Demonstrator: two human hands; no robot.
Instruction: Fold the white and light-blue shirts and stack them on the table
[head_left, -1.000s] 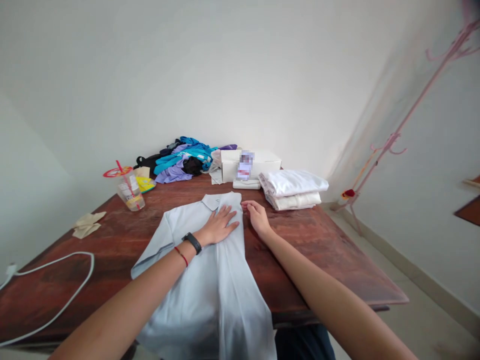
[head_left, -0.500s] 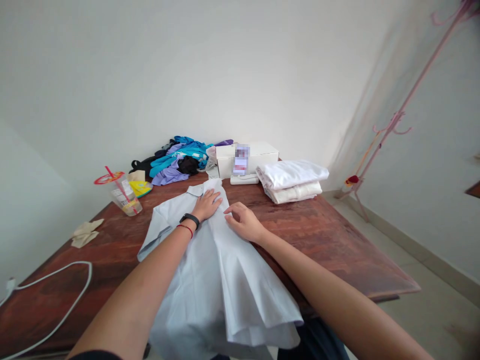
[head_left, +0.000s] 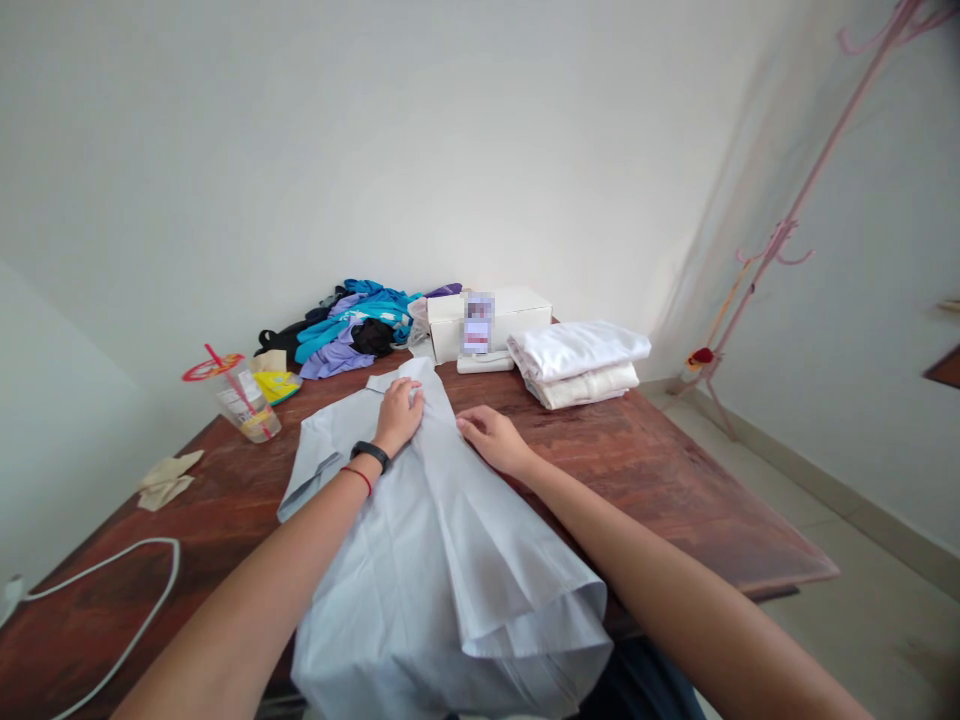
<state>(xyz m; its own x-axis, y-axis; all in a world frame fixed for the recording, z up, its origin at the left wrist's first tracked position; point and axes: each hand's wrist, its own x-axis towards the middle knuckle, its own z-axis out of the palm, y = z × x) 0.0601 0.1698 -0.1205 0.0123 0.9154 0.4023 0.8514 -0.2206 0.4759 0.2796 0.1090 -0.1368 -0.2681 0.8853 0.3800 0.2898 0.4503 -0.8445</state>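
On the shirt (head_left: 390,560), just short of its collar (head_left: 377,382), the left hand (head_left: 399,412) rested palm down with its fingers bent and close together; whether it pinched any cloth could not be told. The right hand (head_left: 491,435) sat at the shirt's right long edge, a little nearer the body, with its fingers curled and the thumb tucked in toward them; whether they gripped that edge was also unclear.

The shirt lay between the forearms on the worktop (head_left: 637,480), its long axis running away from the person, with the collar at the far end and the hem flaring toward the near edge and to the right. A lengthwise crease ran down between the two hands. The left hand was nearer the collar, while the right hand was nearer the right edge, with most of the shirt to its left and toward the body. A sleeve (head_left: 313,487) lay to the left.

Farther out, a stack (head_left: 577,350) of folded white cloth lay beyond the right hand, near a box (head_left: 517,310). A pile (head_left: 360,320) of clothes lay to the box's left, and a cup (head_left: 251,405) leaned nearer the left edge.
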